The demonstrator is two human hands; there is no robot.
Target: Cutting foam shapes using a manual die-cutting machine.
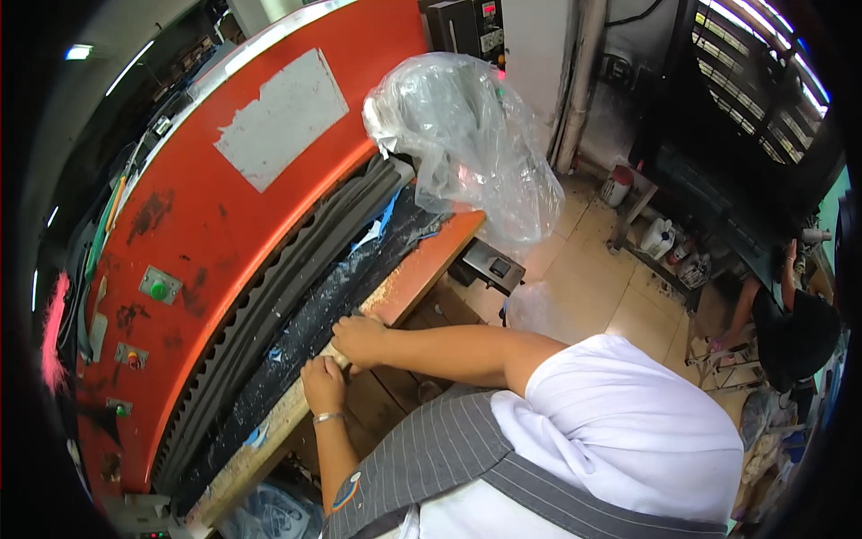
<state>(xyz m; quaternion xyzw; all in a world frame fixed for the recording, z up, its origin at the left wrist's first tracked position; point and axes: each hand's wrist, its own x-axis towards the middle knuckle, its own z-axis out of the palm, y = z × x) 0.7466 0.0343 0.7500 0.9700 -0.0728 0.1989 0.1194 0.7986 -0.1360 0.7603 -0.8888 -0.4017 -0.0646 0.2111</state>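
Note:
My left hand is closed at the front edge of the machine's long worktable, its fingers curled and mostly hidden. Just beyond it my right hand is closed too, with its fingertips bent down over the same edge. The two hands almost touch, and a small pale patch shows between them. Whether they grip a small piece or the edge itself, I cannot make out. A worn wooden ledge runs along the table front. Behind it lies a dark work surface dusted with pale specks and bits of blue film.
A large red machine with push buttons stands over the surface, with dark ribbed strips below. Clear plastic sheeting covers its far end. A grey switch box juts out nearby. Another person is at the far right.

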